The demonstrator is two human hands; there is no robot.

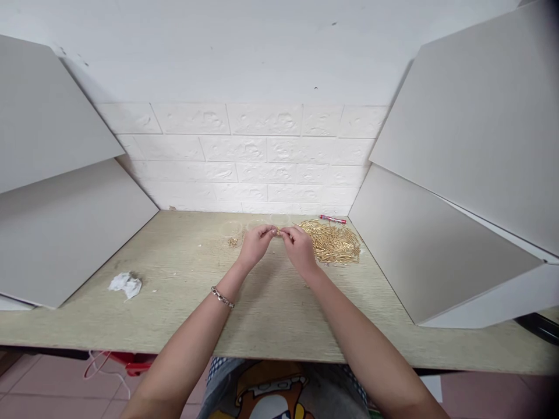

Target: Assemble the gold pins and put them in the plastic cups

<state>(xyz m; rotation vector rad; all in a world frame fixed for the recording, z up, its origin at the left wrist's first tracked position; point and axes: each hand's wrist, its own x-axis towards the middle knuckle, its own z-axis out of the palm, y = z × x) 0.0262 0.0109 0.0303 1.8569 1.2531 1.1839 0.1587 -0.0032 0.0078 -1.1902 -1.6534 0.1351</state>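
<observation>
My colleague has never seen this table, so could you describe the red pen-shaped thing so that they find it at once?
On the tabletop, look to the far right, where a wide heap of thin gold pieces lies. Just behind this heap, near the white brick-patterned wall, is the red pen-shaped thing. Its red body sets it apart from the gold.

Wall (262, 148): behind the tabletop (279, 320)
Panels (471, 105): at the tabletop's left and right
Rod pile (334, 243): right of the right hand (300, 250)
Marker (332, 219): behind the rod pile
Small heap (233, 241): left of the left hand (254, 243)
Tissue (125, 284): on the tabletop, front left
Small piece (278, 231): between both hands
</observation>
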